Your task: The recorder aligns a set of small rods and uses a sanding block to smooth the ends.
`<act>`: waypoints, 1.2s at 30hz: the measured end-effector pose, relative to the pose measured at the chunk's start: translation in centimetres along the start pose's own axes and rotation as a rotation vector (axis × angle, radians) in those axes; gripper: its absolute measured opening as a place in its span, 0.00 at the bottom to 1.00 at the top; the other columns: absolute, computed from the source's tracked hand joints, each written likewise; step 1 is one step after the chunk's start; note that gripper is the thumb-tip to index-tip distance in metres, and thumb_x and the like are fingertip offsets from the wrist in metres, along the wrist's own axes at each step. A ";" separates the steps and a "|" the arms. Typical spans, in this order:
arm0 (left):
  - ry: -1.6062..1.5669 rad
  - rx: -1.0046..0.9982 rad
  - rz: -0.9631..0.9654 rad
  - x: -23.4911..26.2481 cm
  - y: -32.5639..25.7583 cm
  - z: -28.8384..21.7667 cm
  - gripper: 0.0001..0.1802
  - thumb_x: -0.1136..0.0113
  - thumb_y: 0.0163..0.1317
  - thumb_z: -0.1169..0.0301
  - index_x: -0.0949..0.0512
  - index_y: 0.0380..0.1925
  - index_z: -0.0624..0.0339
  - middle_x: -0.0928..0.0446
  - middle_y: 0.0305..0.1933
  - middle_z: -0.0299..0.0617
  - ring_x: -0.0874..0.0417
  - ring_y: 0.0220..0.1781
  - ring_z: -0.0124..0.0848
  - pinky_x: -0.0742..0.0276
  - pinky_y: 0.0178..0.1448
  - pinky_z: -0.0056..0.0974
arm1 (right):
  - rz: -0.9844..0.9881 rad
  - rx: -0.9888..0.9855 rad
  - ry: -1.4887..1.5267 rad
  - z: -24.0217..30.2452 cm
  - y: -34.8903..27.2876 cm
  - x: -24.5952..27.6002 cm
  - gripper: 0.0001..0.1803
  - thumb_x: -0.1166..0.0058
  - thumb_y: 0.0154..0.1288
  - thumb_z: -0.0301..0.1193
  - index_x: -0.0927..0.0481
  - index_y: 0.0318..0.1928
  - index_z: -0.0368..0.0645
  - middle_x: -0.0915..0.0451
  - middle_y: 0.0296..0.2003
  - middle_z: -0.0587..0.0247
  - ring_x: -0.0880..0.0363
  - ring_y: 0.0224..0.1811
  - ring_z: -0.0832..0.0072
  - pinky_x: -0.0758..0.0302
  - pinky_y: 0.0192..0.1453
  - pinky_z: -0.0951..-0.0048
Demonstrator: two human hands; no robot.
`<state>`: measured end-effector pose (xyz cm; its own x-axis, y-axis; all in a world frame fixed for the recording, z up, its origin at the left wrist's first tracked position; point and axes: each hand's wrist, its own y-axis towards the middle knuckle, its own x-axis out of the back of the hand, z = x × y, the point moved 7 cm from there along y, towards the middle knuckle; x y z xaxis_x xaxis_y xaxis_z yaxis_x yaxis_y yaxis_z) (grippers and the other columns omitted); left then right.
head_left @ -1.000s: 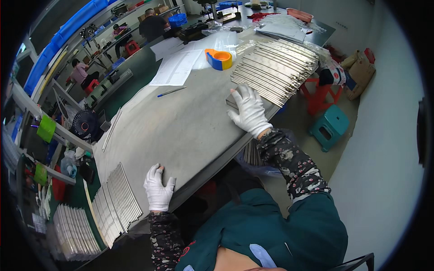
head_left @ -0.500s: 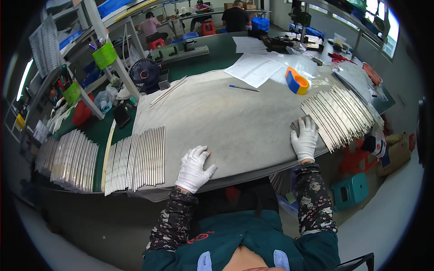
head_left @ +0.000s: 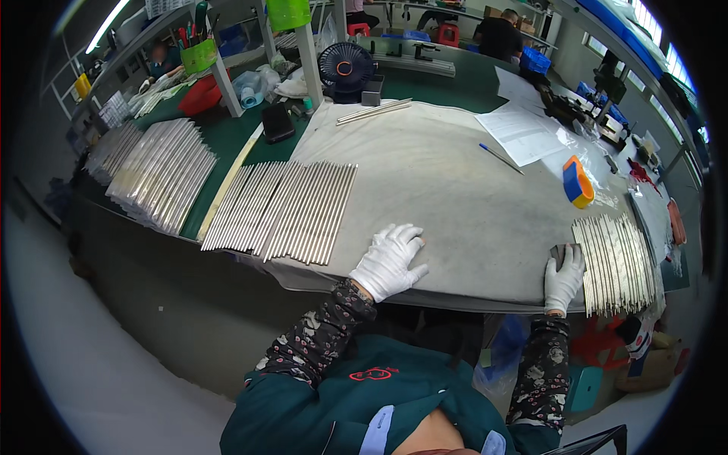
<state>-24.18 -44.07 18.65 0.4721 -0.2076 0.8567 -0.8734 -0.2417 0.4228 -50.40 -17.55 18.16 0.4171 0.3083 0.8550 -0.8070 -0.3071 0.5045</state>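
Note:
My left hand [head_left: 389, 262], in a white glove with bare fingertips, lies on the grey cloth [head_left: 447, 205] near the table's front edge, fingers stretched out and holding nothing. At the right, my gloved right hand [head_left: 564, 285] has its fingers over a small dark grey pad [head_left: 559, 253]; its underside is hidden. That hand is right beside a row of shiny metal rods [head_left: 616, 265]. Left of my left hand lies another row of metal rods [head_left: 315, 212], side by side in two groups. A few loose rods [head_left: 374, 111] rest at the cloth's far edge.
Plastic-wrapped rods [head_left: 163, 174] lie at the far left, with a black phone-like case [head_left: 278, 123] nearby. Behind stand a small fan [head_left: 346, 68] and shelf posts. Papers [head_left: 523, 136], a pen [head_left: 501, 158] and an orange-and-blue tape dispenser [head_left: 578, 183] lie at the right. Other people sit farther back.
The view has turned left, so the table and its things appear farther right. Both hands stay at nearly the same places on the cloth, the right one still on the grey pad.

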 end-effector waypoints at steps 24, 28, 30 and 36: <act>-0.382 -0.087 0.010 -1.8 13.2 -4.4 0.14 0.43 0.55 0.62 0.22 0.38 0.59 0.22 0.39 0.47 0.21 0.44 0.45 0.26 0.48 0.45 | 0.440 -0.095 -0.027 -2.6 2.4 2.0 0.45 0.39 0.43 0.47 0.35 0.62 0.40 0.39 0.61 0.38 0.33 0.59 0.49 0.33 0.60 0.58; -0.456 0.063 -0.131 -5.2 11.8 -0.6 0.10 0.45 0.54 0.71 0.23 0.36 0.60 0.21 0.39 0.47 0.21 0.43 0.45 0.26 0.49 0.44 | 0.284 0.111 0.122 3.2 4.8 4.2 0.42 0.37 0.40 0.42 0.31 0.58 0.37 0.33 0.56 0.40 0.32 0.55 0.49 0.32 0.58 0.59; -0.450 0.052 -0.103 -4.7 11.6 -0.9 0.10 0.45 0.54 0.71 0.23 0.36 0.60 0.22 0.39 0.46 0.21 0.43 0.46 0.25 0.49 0.44 | 0.213 0.274 0.202 6.8 7.1 4.0 0.41 0.37 0.40 0.42 0.31 0.58 0.37 0.35 0.57 0.41 0.33 0.57 0.50 0.33 0.60 0.59; -0.424 -0.050 -0.091 -5.4 11.7 -1.6 0.11 0.43 0.53 0.68 0.25 0.36 0.59 0.24 0.38 0.45 0.22 0.41 0.45 0.26 0.46 0.46 | 0.154 0.283 0.065 12.8 15.4 -2.1 0.40 0.37 0.43 0.45 0.31 0.59 0.44 0.37 0.60 0.42 0.41 0.64 0.50 0.38 0.64 0.58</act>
<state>-37.12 -44.28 19.44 0.5458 -0.5608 0.6226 -0.8256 -0.2329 0.5140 -58.31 -34.48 25.70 0.2642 0.2924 0.9191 -0.7065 -0.5901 0.3908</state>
